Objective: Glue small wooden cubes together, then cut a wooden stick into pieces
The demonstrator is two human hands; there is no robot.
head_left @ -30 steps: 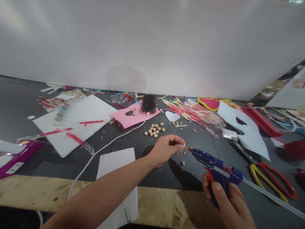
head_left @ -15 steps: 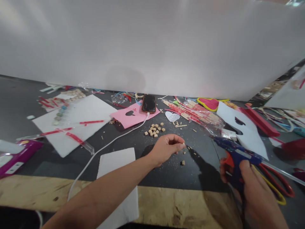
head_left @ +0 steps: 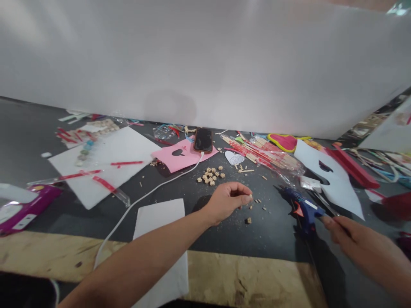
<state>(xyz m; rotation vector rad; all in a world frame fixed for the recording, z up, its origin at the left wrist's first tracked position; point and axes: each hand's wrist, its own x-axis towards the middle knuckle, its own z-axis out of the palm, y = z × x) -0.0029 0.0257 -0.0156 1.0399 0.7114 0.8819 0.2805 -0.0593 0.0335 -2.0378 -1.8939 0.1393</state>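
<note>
My left hand [head_left: 229, 200] is closed in a pinch, with a tiny pale piece [head_left: 251, 196] at its fingertips. Short bits of wooden stick [head_left: 258, 201] and one small wooden cluster [head_left: 248, 220] lie beside it; several more clusters [head_left: 211, 176] sit in a pile just beyond. On the right, a blue hot glue gun [head_left: 303, 209] rests on the dark table, orange trigger showing. Just behind it my right hand [head_left: 359, 239], slightly blurred, is closed around what look like scissors [head_left: 326, 203]. Their metal blades point away; the handles are hidden under the hand.
A phone [head_left: 203, 140] with a white cable lies on pink paper [head_left: 170, 160]. Bagged wooden sticks [head_left: 257, 149], a heart-shaped paper cutout [head_left: 234, 158] and cut white paper [head_left: 340, 179] lie behind. White sheets [head_left: 160, 218] and a purple tool [head_left: 28, 209] are left.
My right hand has let go of the glue gun, now lying on the table, and moved behind it onto the scissors. My left hand keeps its pinch in nearly the same place.
</note>
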